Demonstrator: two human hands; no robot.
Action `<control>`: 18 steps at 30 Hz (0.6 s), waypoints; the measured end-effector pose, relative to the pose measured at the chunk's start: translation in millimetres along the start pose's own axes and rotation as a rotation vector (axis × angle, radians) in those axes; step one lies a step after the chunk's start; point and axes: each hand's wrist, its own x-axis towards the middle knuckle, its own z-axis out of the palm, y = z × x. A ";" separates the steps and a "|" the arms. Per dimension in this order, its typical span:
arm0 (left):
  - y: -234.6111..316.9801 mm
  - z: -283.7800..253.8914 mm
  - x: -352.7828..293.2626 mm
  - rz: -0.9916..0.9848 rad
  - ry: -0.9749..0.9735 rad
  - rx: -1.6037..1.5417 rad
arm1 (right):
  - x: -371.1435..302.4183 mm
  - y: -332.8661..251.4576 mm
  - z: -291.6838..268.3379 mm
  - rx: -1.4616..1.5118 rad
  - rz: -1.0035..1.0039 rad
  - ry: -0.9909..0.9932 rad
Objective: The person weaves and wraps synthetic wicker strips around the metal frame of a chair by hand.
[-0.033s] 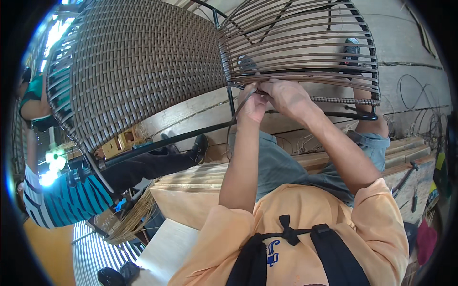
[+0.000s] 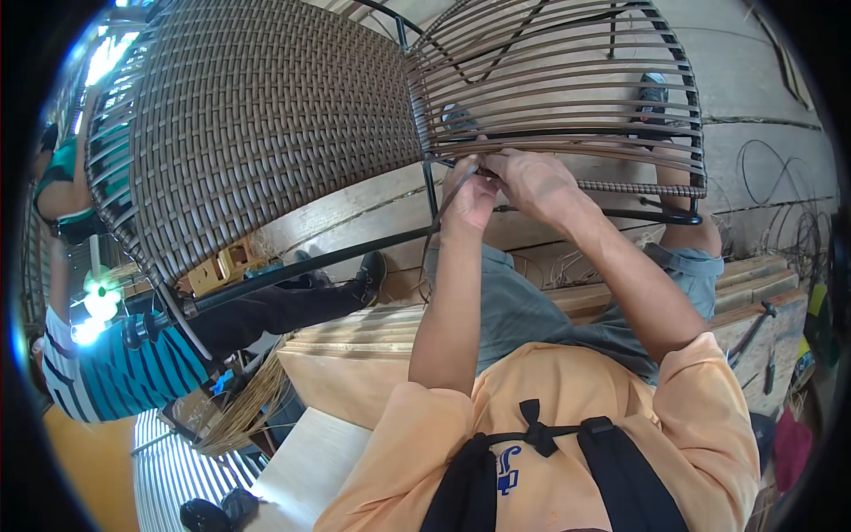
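from where i stand, the person's two hands meet at the near corner of a chair, right where its closely woven brown panel (image 2: pixel 275 115) joins the section of open, spaced strands (image 2: pixel 558 99). the left hand (image 2: pixel 472 199) has thumb and finger pinched together on a loose brown strip (image 2: pixel 457 183), whose tail droops past the wrist beside a black metal bar (image 2: pixel 319 262). the right hand (image 2: pixel 539 184) is bent over the same spot, its fingertips just beside the left's; they are tucked out of my sight, so i cannot tell whether they grip the strip or a strand.

the strip looks like flat plastic cane: i'd judge it light, bendy but springy, smooth enough to slide between dry fingers, and apt to kink if folded sharply. it seems best taken by its flat faces, close to the corner, where a short length should feel stiffer than the trailing part. the strands look taut and give a little, i'd guess. the chair itself seems rigid and much heavier; the bare metal bar would make the firmest hold. a hammer (image 2: pixel 756 326) lies off to the right, well apart from both hands.
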 end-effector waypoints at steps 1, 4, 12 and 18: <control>-1.9 1.2 -1.1 0.009 -0.081 -0.049 | 1.0 3.9 -0.2 -0.010 0.003 0.001; -1.2 -1.2 -6.5 0.028 -0.109 -0.054 | 3.0 8.4 -4.7 0.202 0.053 -0.044; -3.7 -20.3 -4.0 0.161 0.039 0.359 | -8.1 -20.9 -0.8 0.054 0.080 0.137; 32.7 -32.3 -175.6 0.208 0.235 1.016 | -27.4 -7.7 5.5 0.082 -0.092 0.470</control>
